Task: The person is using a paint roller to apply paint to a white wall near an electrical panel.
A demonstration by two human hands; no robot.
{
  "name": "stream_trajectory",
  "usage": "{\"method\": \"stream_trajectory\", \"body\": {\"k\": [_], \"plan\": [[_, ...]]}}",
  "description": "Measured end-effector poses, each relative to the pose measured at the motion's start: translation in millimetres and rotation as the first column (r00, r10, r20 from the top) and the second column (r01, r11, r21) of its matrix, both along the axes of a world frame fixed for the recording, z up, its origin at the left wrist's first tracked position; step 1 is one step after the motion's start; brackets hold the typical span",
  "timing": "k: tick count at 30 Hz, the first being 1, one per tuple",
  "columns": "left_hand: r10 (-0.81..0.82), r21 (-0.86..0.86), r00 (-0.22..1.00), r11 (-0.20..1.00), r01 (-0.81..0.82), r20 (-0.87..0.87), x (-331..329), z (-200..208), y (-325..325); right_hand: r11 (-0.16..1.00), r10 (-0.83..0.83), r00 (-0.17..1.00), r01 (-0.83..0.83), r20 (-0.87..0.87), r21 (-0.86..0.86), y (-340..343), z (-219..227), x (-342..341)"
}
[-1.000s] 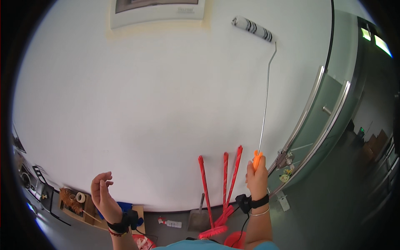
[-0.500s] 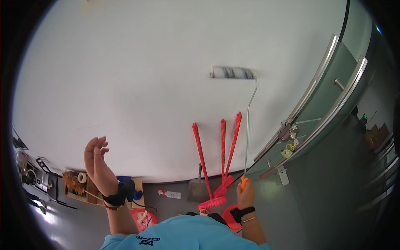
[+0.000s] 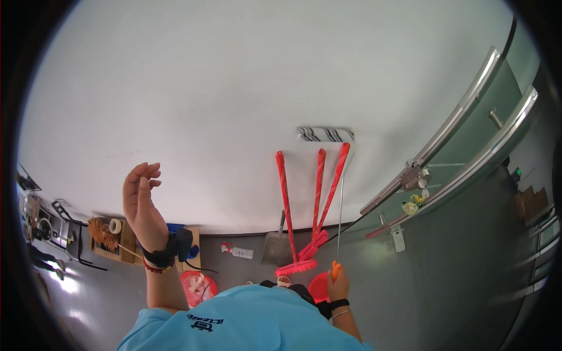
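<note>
My right hand is wrapped round the orange handle of a long paint roller. Its thin metal rod rises to a white roller sleeve with dark streaks, which lies against the white wall, just above the red broom handles. My left hand is raised in front of the wall at the left. Its fingers are loosely curved and apart, and nothing is in it. A black strap with a small dark device is on the left wrist, and a black band on the right.
Red-handled brooms and a grey dustpan lean on the wall. A spray bottle, two red basins and a box with a feather duster are on the floor. At right stands a glass door with metal handles.
The roller sleeve has moved down the wall to just above the broom handles. My right hand has lowered with it. My left hand stays raised and empty, a little higher in view.
</note>
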State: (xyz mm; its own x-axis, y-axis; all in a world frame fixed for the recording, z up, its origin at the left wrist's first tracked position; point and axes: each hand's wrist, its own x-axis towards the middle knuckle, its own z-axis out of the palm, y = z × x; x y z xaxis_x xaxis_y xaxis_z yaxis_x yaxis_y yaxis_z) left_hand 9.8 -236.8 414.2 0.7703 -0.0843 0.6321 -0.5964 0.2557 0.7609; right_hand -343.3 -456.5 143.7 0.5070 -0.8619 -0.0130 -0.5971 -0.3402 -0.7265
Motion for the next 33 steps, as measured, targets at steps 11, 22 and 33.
{"method": "stream_trajectory", "body": {"k": [11,22,33], "plan": [[0.114,-0.015,0.991,0.993,-0.115,-0.071,-7,-5,25,0.968,0.059,0.988,-0.021,0.145,-0.251,-22,-5,56],[0.105,-0.074,0.982,0.990,-0.118,-0.158,-14,5,34,0.971,0.033,0.942,0.048,0.334,-0.232,-73,139,115],[0.120,-0.110,0.981,0.984,-0.138,-0.152,-15,-1,38,0.946,0.057,0.891,0.097,0.451,-0.310,-86,238,146]]}}
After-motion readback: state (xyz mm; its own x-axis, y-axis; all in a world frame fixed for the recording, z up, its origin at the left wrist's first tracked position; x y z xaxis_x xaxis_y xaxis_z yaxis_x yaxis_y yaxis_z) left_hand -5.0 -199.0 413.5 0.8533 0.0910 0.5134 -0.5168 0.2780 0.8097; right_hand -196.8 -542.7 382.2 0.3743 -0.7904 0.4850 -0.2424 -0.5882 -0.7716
